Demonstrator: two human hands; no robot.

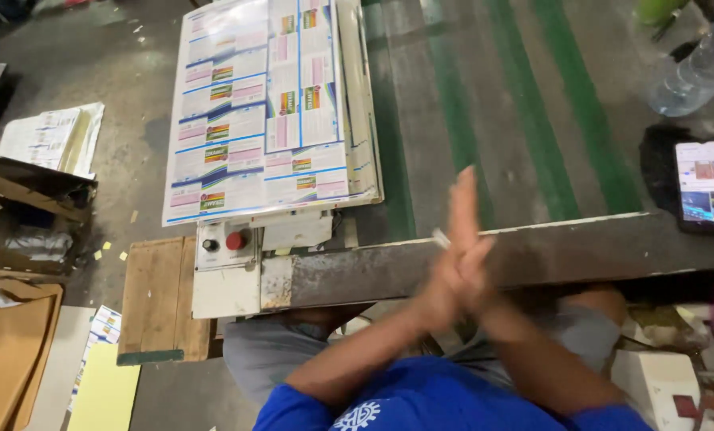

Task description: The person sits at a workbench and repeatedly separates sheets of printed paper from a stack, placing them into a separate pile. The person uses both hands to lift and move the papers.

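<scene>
My left hand (443, 281) and my right hand (474, 267) are pressed palm to palm, fingers straight and pointing away from me, blurred by motion. They hover over the worn metal front edge (357, 271) of a work table with green stripes (533, 120). I see nothing held in either hand. My forearms come up from a blue shirt at the bottom of the view. The nearest thing is a stack of large printed sheets (269, 104), lying to the left of the hands on the table.
A control box with a red button (236, 239) sits under the sheets' near edge. On the right lie a lit phone (707, 182) and a plastic bottle (696, 68). A wooden board (159, 295), cardboard boxes (13, 343) and loose sheets (49, 137) occupy the floor at left.
</scene>
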